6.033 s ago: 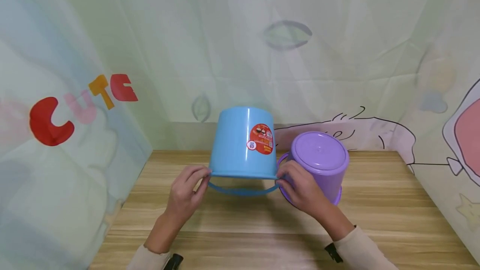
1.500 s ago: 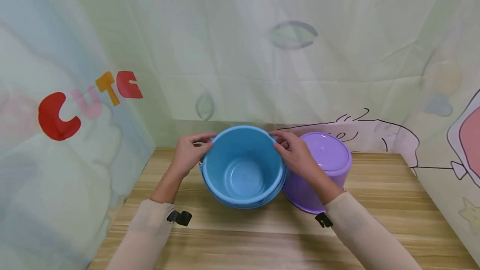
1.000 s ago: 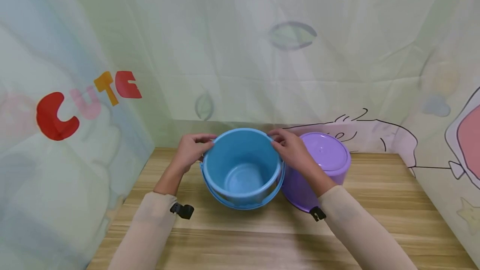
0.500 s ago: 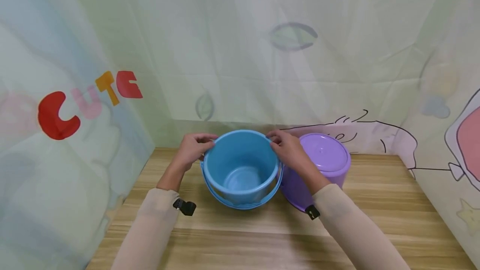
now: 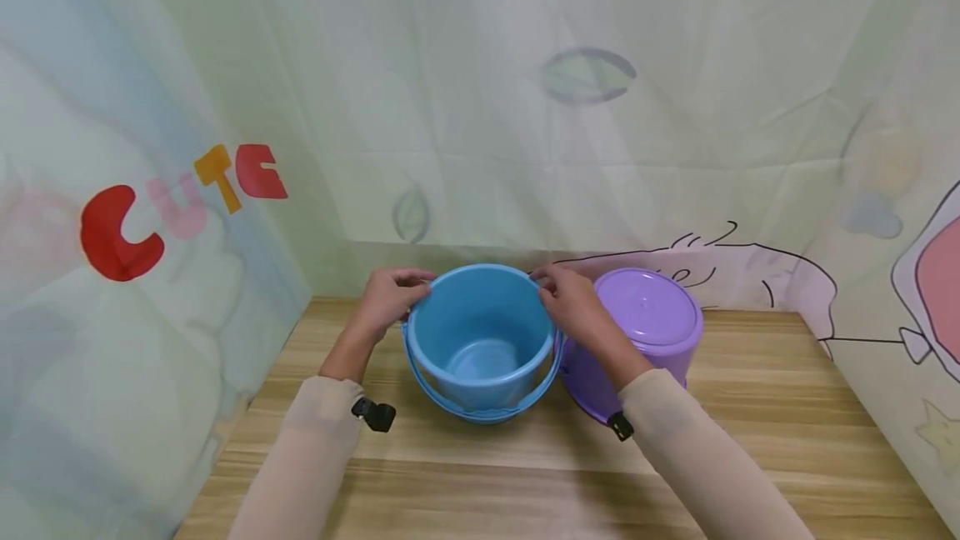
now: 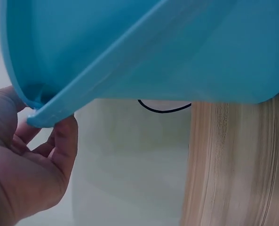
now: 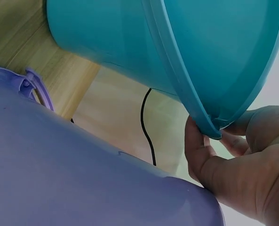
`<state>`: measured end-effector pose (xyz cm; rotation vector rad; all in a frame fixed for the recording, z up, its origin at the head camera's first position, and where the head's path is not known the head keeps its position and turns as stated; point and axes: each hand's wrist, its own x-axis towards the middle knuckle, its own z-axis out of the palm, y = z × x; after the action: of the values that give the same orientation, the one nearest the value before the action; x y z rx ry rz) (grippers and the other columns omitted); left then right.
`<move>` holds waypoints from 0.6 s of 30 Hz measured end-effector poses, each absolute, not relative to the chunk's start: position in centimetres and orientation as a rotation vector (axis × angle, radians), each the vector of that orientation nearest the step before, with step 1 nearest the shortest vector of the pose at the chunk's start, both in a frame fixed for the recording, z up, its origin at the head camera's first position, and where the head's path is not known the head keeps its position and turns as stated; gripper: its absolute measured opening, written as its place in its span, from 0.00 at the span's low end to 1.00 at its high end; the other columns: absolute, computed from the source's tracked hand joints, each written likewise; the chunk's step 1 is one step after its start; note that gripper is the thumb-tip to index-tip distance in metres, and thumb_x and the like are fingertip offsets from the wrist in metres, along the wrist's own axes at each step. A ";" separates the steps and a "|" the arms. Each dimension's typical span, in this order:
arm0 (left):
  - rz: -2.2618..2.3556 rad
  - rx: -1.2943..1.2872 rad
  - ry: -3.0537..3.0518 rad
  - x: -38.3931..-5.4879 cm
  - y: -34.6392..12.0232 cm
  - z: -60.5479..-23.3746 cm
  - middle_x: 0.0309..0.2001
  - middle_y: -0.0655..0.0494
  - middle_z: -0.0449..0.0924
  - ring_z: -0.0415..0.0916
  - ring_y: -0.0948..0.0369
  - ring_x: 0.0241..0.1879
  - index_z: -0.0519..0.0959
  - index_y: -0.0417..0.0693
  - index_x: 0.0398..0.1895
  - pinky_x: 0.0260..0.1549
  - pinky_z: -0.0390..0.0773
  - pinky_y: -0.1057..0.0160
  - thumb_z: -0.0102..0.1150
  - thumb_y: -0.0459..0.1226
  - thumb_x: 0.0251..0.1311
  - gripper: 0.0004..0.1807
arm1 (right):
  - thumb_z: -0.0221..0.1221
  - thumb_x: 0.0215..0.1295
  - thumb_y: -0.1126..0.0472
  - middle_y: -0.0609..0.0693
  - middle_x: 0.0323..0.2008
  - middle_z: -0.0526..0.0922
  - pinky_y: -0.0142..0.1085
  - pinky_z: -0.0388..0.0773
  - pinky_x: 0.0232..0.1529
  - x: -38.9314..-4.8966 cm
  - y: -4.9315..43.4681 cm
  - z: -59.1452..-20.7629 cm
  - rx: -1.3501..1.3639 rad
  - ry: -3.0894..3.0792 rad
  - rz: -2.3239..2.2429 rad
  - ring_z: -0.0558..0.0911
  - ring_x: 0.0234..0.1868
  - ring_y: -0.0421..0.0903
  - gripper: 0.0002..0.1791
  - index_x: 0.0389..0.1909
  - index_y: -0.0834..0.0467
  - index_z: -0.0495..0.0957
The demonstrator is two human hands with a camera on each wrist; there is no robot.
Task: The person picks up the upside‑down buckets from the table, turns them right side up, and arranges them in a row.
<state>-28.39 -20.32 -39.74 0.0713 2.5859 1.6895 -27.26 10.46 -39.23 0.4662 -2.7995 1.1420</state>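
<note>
The blue bucket is at the middle of the bench, toward its back edge, just left of the purple bucket; its mouth points up and somewhat toward the person, its base down, its long axis near upright; the blue handle hangs in a loop round the near side, below the rim. The left hand has its fingers clamped on the rim at the far left, the right hand on the rim at the far right; in both wrist views thumb and fingers close on the rim from either side.

Six seconds ago the blue bucket is upside down, base up, with a red label facing the person and the hands on the lowered rim; now it is turned mouth up and the label is out of sight; since a second and a half ago it tips less toward the person, so more of the near outer wall shows; the purple bucket stays base up on the right.
</note>
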 end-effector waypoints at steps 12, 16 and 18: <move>1.671 0.250 2.761 -26.0 -20.2 -40.6 0.69 0.39 0.74 0.77 0.41 0.63 0.72 0.40 0.72 0.56 0.83 0.43 0.62 0.41 0.71 0.29 | 0.57 0.76 0.58 0.67 0.69 0.69 0.57 0.79 0.62 -25.4 10.4 -39.8 0.464 -2.738 1.202 0.77 0.65 0.64 0.31 0.75 0.64 0.64; 1.743 0.287 2.774 -24.8 -19.7 -40.6 0.72 0.38 0.70 0.73 0.40 0.67 0.69 0.39 0.74 0.63 0.77 0.40 0.62 0.40 0.71 0.31 | 0.57 0.76 0.56 0.64 0.72 0.68 0.57 0.79 0.61 -24.3 10.6 -40.0 0.492 -2.696 1.232 0.78 0.63 0.62 0.33 0.77 0.61 0.62; 1.750 0.309 2.794 -24.2 -19.5 -40.7 0.72 0.38 0.69 0.72 0.39 0.69 0.67 0.40 0.75 0.65 0.75 0.39 0.62 0.40 0.72 0.32 | 0.58 0.76 0.55 0.62 0.73 0.67 0.58 0.78 0.63 -23.9 10.7 -40.3 0.507 -2.672 1.262 0.77 0.64 0.61 0.34 0.78 0.60 0.61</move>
<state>-24.16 -19.49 -40.69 0.3093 2.7942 1.7501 -23.86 10.73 -40.29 0.5068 -2.6719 1.2622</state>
